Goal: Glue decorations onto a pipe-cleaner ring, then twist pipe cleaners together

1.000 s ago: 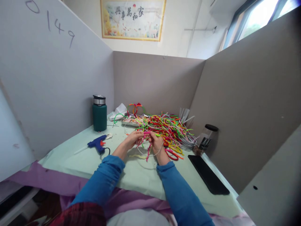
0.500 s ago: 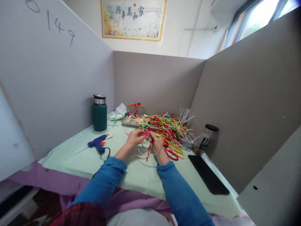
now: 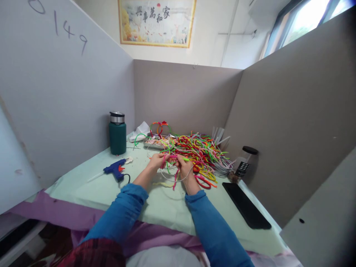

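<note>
My left hand [image 3: 157,163] pinches a pink fuzzy stem [image 3: 172,157] at its left side, above the table's middle. Close by on the right, my right hand [image 3: 185,168] has its fingers closed on the same pink stem, where a bright green bit also shows. A thin pale wire ring [image 3: 174,181] hangs in a loop between the hands. One pink end [image 3: 175,181] dangles below them. Behind the hands lies a large pile of coloured fuzzy stems [image 3: 200,148]. Red-handled scissors [image 3: 203,181] lie right of my right hand.
A blue glue gun [image 3: 115,170] and a green bottle [image 3: 117,135] stand or lie at the left. Further back is a metal tray [image 3: 154,145] with small pieces. At the right are a lidded jar [image 3: 244,163] and a black flat object [image 3: 246,205]. Grey partitions surround the table.
My left hand has shifted slightly left, away from my right hand, and more of the pink stem shows between them. The wire loop has moved up a little.
</note>
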Motion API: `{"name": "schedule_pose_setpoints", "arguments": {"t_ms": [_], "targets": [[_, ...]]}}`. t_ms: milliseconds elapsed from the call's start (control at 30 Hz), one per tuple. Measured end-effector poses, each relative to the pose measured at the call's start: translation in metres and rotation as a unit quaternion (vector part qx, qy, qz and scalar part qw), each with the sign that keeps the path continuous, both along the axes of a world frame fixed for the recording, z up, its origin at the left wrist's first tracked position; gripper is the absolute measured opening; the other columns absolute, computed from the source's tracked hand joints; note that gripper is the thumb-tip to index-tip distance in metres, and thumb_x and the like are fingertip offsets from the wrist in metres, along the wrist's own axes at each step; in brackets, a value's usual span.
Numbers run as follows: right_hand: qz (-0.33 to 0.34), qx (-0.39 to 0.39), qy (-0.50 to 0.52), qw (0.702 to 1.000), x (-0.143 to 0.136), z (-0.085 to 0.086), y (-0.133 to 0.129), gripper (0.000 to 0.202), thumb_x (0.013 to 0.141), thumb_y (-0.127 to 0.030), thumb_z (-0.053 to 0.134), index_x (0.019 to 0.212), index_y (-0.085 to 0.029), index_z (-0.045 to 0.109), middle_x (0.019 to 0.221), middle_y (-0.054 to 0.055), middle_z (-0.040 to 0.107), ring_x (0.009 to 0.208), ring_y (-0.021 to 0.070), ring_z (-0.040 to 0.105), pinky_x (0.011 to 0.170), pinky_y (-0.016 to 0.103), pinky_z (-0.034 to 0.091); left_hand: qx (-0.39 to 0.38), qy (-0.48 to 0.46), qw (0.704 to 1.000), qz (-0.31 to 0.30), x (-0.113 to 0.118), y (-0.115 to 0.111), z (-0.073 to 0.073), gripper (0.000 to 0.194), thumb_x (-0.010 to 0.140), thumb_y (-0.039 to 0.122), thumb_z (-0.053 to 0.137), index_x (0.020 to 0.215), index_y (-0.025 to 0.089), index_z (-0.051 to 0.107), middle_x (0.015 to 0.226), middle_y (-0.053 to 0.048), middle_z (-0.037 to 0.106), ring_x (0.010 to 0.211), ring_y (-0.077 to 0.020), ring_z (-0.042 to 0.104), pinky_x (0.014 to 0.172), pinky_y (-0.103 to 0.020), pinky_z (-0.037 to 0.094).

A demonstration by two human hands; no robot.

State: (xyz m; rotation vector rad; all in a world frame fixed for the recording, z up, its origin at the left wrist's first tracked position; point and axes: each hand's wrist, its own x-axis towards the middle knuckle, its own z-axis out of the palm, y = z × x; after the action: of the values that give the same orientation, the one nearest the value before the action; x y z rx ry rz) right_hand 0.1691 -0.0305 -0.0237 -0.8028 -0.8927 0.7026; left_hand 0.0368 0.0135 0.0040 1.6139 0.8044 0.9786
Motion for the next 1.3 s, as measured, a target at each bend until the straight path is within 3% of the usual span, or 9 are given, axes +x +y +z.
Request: {"name": "schedule_pose_setpoints", "arguments": {"t_ms": [133, 267, 367, 533, 733, 867, 1000, 1300], "targets": [[-0.013, -0.016, -0.016, 1.000, 0.001, -0.004, 0.001, 0.027, 0.066, -0.043, 0.069, 0.068, -0.016, 0.066, 0.044, -0.005, 0.049, 0.041, 0.0092, 0.037, 0.042, 0.024, 0.027, 0.025, 0.029, 0.999, 0.000, -0.001, 0.004, -0.003, 0.045, 0.065, 0.055, 0.065, 0.073, 0.011, 0.068, 0.054, -0.001, 0.057, 0.038, -0.0055, 0.038, 0.038, -0.020, 0.026], [-0.031, -0.028, -0.036, 0.998, 0.003, -0.010, 0.006, 0.028, 0.065, -0.043, 0.070, 0.068, -0.016, 0.067, 0.045, -0.004, 0.051, 0.041, 0.0093, 0.039, 0.041, 0.023, 0.029, 0.017, 0.058, 0.998, 0.020, -0.004, 0.007, -0.004, 0.042, 0.067, 0.052, 0.064, 0.071, 0.010, 0.068, 0.043, 0.002, 0.049, 0.037, -0.0058, 0.036, 0.038, -0.020, 0.026], [-0.045, -0.015, -0.042, 0.998, 0.006, -0.013, 0.009, 0.028, 0.066, -0.042, 0.069, 0.070, -0.015, 0.068, 0.046, -0.004, 0.051, 0.042, 0.0092, 0.041, 0.042, 0.023, 0.030, -0.002, 0.051, 0.998, -0.038, -0.006, 0.004, -0.002, 0.043, 0.064, 0.049, 0.068, 0.082, 0.010, 0.069, 0.047, 0.003, 0.049, 0.041, -0.0067, 0.039, 0.041, -0.020, 0.028], [-0.056, -0.027, -0.060, 0.996, 0.008, -0.013, 0.008, 0.026, 0.068, -0.042, 0.066, 0.069, -0.016, 0.068, 0.046, -0.004, 0.052, 0.042, 0.0102, 0.041, 0.043, 0.024, 0.032, 0.057, 0.085, 0.990, -0.098, -0.005, 0.002, -0.001, 0.048, 0.055, 0.038, 0.076, 0.094, 0.011, 0.068, 0.069, -0.001, 0.061, 0.055, -0.0092, 0.049, 0.050, -0.021, 0.036], [-0.103, 0.012, -0.123, 0.987, 0.001, -0.010, 0.005, 0.020, 0.067, -0.037, 0.068, 0.067, -0.017, 0.069, 0.062, 0.001, 0.064, 0.058, 0.0145, 0.055, 0.056, 0.026, 0.042, 0.158, 0.133, 0.978, -0.008, 0.001, 0.004, -0.009, 0.045, 0.058, 0.041, 0.074, 0.091, 0.012, 0.070, 0.074, -0.005, 0.065, 0.062, -0.0136, 0.053, 0.051, -0.022, 0.037], [-0.093, 0.001, -0.119, 0.988, 0.000, -0.008, 0.005, 0.024, 0.071, -0.040, 0.065, 0.065, -0.017, 0.068, 0.052, -0.002, 0.057, 0.046, 0.0111, 0.045, 0.046, 0.024, 0.035, 0.117, 0.100, 0.988, -0.026, 0.001, 0.007, -0.009, 0.045, 0.070, 0.051, 0.062, 0.092, 0.012, 0.068, 0.070, -0.004, 0.063, 0.057, -0.0128, 0.054, 0.045, -0.021, 0.038], [-0.069, -0.003, -0.081, 0.994, 0.001, -0.007, 0.004, 0.025, 0.071, -0.042, 0.065, 0.065, -0.017, 0.066, 0.048, -0.004, 0.051, 0.044, 0.0104, 0.041, 0.044, 0.024, 0.031, 0.081, 0.040, 0.996, -0.023, -0.003, 0.011, -0.011, 0.046, 0.071, 0.054, 0.059, 0.090, 0.011, 0.064, 0.072, -0.004, 0.062, 0.050, -0.0098, 0.052, 0.042, -0.020, 0.039], [-0.047, 0.003, -0.061, 0.997, -0.003, -0.003, -0.001, 0.025, 0.069, -0.041, 0.067, 0.067, -0.016, 0.066, 0.047, -0.004, 0.050, 0.044, 0.0098, 0.040, 0.044, 0.024, 0.029, 0.010, -0.025, 0.999, -0.019, -0.002, 0.008, -0.011, 0.028, 0.073, 0.042, 0.061, 0.077, 0.013, 0.063, 0.060, -0.003, 0.056, 0.039, -0.0056, 0.039, 0.036, -0.020, 0.028]]}}
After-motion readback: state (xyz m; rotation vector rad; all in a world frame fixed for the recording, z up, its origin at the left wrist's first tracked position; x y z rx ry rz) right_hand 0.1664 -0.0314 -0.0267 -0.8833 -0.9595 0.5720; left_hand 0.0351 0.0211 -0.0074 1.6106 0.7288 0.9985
